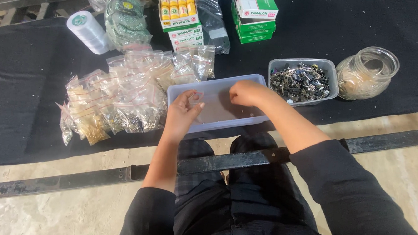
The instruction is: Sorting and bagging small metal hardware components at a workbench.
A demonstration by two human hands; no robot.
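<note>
Soft, even daylight fills the scene, casting only faint shadows. Glare glints off the heap of small clear plastic bags (119,96) and the clear glass jar (366,73). The black cloth (24,89) swallows detail. Focus is fairly sharp, with slight bending at the edges.

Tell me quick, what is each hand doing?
Left hand: holding a small clear bag over the plastic tray.
Right hand: fingers curled in the tray; contents cannot be told.

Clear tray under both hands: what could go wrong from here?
1. The clear tray overhangs the black cloth's front edge; a push from the left hand or right hand might tip it.
2. Small bits in the tray could spill onto the floor.
3. The piled small bags beside it could slide.
</note>
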